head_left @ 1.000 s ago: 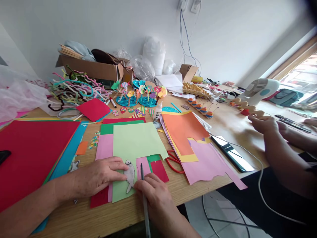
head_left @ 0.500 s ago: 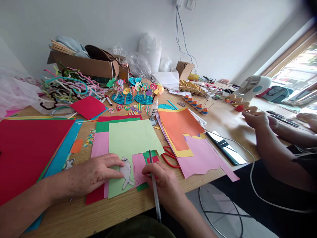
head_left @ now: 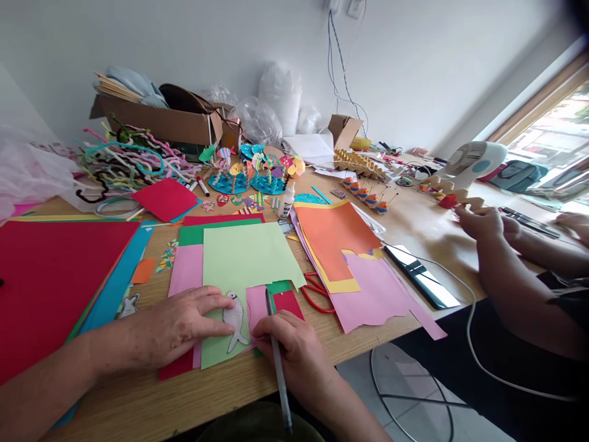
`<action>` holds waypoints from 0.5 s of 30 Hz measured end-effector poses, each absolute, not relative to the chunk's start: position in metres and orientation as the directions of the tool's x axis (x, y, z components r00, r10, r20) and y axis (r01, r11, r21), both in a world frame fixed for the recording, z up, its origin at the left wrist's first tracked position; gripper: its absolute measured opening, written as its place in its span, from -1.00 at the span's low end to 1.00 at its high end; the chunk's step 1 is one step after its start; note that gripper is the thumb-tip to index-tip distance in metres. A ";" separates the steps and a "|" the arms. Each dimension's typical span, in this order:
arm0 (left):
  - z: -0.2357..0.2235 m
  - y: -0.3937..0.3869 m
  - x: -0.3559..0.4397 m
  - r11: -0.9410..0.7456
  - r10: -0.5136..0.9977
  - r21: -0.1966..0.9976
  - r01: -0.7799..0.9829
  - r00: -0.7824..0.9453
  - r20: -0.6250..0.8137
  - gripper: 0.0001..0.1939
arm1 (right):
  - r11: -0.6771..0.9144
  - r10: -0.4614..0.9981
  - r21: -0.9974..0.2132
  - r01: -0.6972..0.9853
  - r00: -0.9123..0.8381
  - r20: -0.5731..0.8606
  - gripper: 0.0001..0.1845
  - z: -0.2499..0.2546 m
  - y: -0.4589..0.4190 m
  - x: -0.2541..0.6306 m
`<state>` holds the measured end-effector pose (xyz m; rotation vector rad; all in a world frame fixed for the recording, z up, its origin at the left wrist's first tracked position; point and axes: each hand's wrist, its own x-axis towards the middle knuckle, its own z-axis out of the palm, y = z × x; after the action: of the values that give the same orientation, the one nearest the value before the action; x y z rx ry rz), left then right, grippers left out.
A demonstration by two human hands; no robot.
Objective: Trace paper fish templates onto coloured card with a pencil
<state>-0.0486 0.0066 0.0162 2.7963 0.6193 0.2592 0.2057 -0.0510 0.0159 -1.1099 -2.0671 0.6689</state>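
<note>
A white paper fish cutout [head_left: 234, 319] with drawn-on scales lies on a light green sheet [head_left: 243, 248]. My left hand [head_left: 184, 322] rests at its left side, fingers stretched out and fingertips touching the fish. Just right of the fish, my right hand [head_left: 289, 347] holds a pen [head_left: 279, 374] slanting between its fingers, with its thin end pointing away from me. Beneath that hand's fingertips lies the edge of a pink sheet [head_left: 256, 302]. Green and red paper also shows under the light green sheet.
Red-handled scissors [head_left: 317, 301] lie partly under orange paper [head_left: 338, 233]. A glue bottle [head_left: 286, 202] stands behind. At left are red sheets [head_left: 59, 276] and pipe cleaners [head_left: 133, 153]. A phone [head_left: 421, 276] lies at right, near another person's hands [head_left: 483, 224].
My right hand has moved left with the pen, closer to the fish, uncovering more red paper. My left hand has shifted very slightly right over the cutout.
</note>
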 end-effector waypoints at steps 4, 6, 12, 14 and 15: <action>0.012 0.006 -0.050 -0.856 0.457 0.305 0.417 0.886 0.073 -0.44 | 0.541 0.835 -0.686 0.486 -0.407 0.371 -0.83 0.010 -0.052 0.202; 0.014 0.006 -0.050 -0.853 0.460 0.310 0.419 0.885 0.070 -0.44 | 0.558 0.825 -0.672 0.486 -0.408 0.390 -0.84 0.009 -0.052 0.201; 0.026 0.007 -0.045 -0.865 0.433 0.322 0.385 0.896 0.093 -0.47 | 0.595 0.802 -0.637 0.490 -0.417 0.428 -0.82 0.008 -0.052 0.200; 0.028 0.007 -0.045 -0.869 0.426 0.324 0.375 0.899 0.101 -0.48 | 0.605 0.795 -0.624 0.495 -0.422 0.435 -0.81 0.009 -0.052 0.200; 0.029 0.007 -0.045 -0.869 0.423 0.327 0.371 0.900 0.103 -0.49 | 0.610 0.791 -0.619 0.495 -0.425 0.441 -0.81 0.010 -0.052 0.200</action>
<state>-0.0445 0.0069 0.0287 2.7647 0.5918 0.2470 0.1998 -0.0518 0.0098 -1.0082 -2.1066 0.5205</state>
